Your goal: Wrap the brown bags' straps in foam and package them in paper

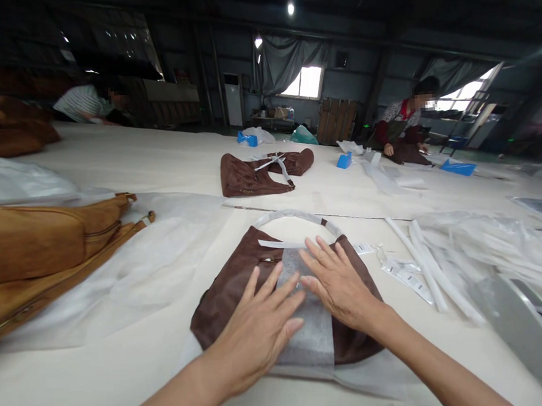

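Observation:
A dark brown handbag (231,297) lies flat on the table in front of me, its handle (294,214) wrapped in pale paper and arched away from me. Over the bag's middle runs a translucent white paper strip (307,348). My left hand (260,326) is spread over the left part of the bag and the strip, fingers apart. My right hand (337,278) is also spread, above the strip's upper right side. Whether the palms press down I cannot tell. Near the zip a narrow white band (273,244) crosses the bag's top edge.
Tan bags (39,248) lie on thin sheeting at left. Paper rolls (426,261), tags (408,277) and clear plastic bags (507,243) are at right, with a grey metal stand (522,328). Another brown bag (255,176) lies ahead. Two people (399,121) work at the table's far sides.

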`<state>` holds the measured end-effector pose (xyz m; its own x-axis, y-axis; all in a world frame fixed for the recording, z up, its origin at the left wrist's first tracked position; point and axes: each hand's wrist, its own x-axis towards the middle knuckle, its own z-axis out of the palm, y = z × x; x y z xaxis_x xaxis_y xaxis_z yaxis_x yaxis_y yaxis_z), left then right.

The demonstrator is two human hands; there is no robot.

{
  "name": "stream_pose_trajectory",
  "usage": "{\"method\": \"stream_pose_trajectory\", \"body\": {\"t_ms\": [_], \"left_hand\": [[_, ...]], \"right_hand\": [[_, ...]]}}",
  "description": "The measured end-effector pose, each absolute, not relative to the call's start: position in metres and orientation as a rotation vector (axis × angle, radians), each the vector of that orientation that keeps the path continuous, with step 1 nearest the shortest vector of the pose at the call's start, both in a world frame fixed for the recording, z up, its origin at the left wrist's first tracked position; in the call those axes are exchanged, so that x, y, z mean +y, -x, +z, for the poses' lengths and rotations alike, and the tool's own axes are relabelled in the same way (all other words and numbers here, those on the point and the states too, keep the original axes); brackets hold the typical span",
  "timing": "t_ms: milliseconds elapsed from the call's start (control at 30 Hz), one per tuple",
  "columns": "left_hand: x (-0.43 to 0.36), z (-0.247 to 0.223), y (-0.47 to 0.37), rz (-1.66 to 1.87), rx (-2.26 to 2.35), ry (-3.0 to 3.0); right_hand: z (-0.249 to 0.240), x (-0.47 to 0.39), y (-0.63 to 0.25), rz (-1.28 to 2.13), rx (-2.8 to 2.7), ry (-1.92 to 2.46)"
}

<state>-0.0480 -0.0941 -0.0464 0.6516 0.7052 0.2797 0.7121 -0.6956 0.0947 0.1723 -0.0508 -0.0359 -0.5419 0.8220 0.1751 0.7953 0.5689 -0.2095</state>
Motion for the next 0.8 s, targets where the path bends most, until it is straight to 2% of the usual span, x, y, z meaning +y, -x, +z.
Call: {"method": "stream_pose_trajectory", "body": {"t_ms": [100,233,367,467,533,633,733,800], "left_hand": [[-0.045,-0.049,0.054,-0.484,-1.337,2.734],[0.010,-0.066,0.064,-0.160,-1.597,2.881],[0.023,-0.078,0.069,-0.137,-1.646,2.925],[0.017,-0.076,0.073,-0.214,-1.623,2.982],[0.011,-0.071,0.080,-0.309,-1.671,3.017],[-0.002,-0.068,0.101,-0.695,-1.914,2.852],[-0.013,-0.072,0.127,-1.062,-2.442,2.411],[-0.018,-0.075,0.138,-1.184,-2.802,2.187]], "right_hand": [[-0.061,-0.039,-0.172,-0.002,-2.488,1.470],[-0.088,-0.028,-0.171,0.059,-2.517,1.520],[-0.089,-0.026,-0.167,0.085,-2.492,1.522],[-0.082,-0.022,-0.175,0.268,-2.464,1.471],[-0.078,-0.022,-0.192,0.450,-2.295,1.408],[-0.077,-0.029,-0.231,0.570,-1.679,1.505],[-0.081,-0.043,-0.263,0.813,-1.142,1.701],[-0.082,-0.049,-0.271,1.038,-1.009,1.730]]}}
